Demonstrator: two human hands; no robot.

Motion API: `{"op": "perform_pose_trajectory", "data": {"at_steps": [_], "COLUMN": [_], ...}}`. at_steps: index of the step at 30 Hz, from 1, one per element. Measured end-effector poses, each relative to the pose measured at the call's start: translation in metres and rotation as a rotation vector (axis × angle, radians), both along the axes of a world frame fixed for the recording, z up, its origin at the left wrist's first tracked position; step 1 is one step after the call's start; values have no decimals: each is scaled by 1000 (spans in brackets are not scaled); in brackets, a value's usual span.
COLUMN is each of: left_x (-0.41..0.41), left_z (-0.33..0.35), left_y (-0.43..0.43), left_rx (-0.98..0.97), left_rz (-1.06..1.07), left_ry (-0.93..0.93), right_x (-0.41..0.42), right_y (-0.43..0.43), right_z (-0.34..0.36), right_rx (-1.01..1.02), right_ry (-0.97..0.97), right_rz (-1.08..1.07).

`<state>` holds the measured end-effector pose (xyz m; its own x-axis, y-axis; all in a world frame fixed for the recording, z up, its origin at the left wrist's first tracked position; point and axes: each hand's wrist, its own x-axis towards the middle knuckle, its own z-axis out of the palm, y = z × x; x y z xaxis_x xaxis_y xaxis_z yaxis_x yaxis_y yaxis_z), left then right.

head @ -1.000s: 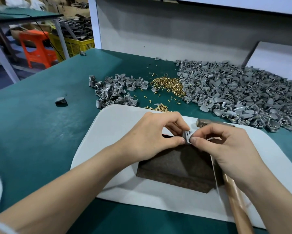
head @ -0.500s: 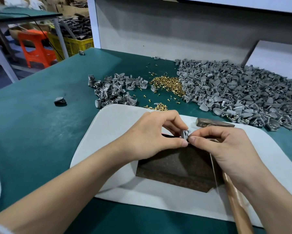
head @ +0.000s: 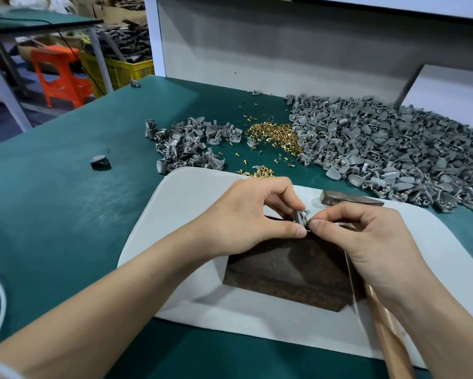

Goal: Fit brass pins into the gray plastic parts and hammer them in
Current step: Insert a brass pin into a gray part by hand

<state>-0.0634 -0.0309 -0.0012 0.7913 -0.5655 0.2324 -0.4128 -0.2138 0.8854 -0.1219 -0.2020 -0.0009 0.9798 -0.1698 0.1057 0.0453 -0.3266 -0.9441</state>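
A small factory assembly workshop: a teal cloth-covered workbench (head: 66, 214) carries a big heap of small gray plastic parts (head: 393, 149) and a pile of tiny brass pins (head: 273, 132); behind it stand a yellow plastic crate (head: 120, 69) of gray pieces and an orange plastic stool (head: 60, 75).

Green table (head: 66, 214) — white mat (head: 191, 192), small gray-part heap (head: 191, 149), large heap (head: 393, 154), brass pins (head: 273, 134) between.

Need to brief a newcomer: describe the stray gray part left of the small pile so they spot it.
On the green table, find the smaller pile of gray parts, just left of the brass pins. Left of that pile, the stray gray part lies alone, touching nothing, while its neighbours are heaped together.
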Motion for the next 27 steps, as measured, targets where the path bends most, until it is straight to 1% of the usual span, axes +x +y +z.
{"op": "perform_pose_trajectory", "data": {"at_steps": [5,13,22,27], "left_x": [-2,-3,-3,-5], "left_z": [0,3,2,2], "left_y": [0,0,-1,-1], "left_rx": [11,38,52,67], "left_rz": [28,20,10,25], "left_ry": [-43,-73,-116,-155], "right_x": [1,1,0,1], "right_y": [0,1,2,3], "right_z": [0,-2,-3,-4], "right_rx": [-36,17,-36,-106], "right_ry": [-23,12,-26,-76], "right_rz": [-1,-19,-32,-32]}}
